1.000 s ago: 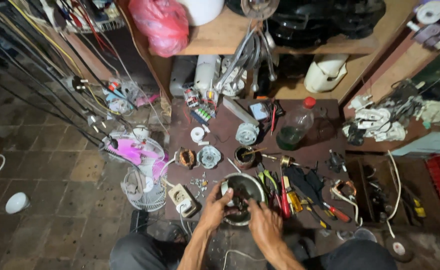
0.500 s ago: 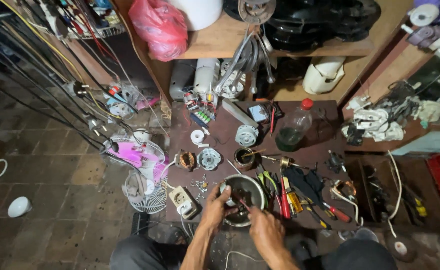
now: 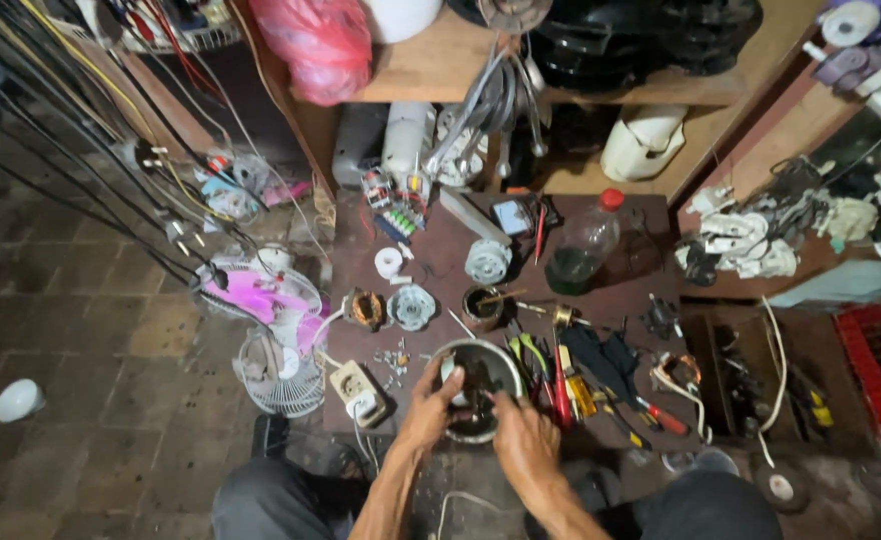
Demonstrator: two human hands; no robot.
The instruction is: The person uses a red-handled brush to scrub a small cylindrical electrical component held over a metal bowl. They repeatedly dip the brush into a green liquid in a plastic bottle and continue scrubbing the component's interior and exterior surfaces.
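Gripping the round metal housing (image 3: 477, 388) by its rim, the left hand (image 3: 428, 408) steadies it while the right hand (image 3: 522, 440) pinches inside; a slip could scatter the loose screws (image 3: 392, 358) just left of it.

A single head-worn camera looks almost straight down from above the seated person, facing a low dark-brown wooden work board (image 3: 440, 275) cluttered with parts. It sits fairly high, taking in the wooden shelf (image 3: 430, 70) beyond and the brick-tiled floor (image 3: 90, 390) alongside.
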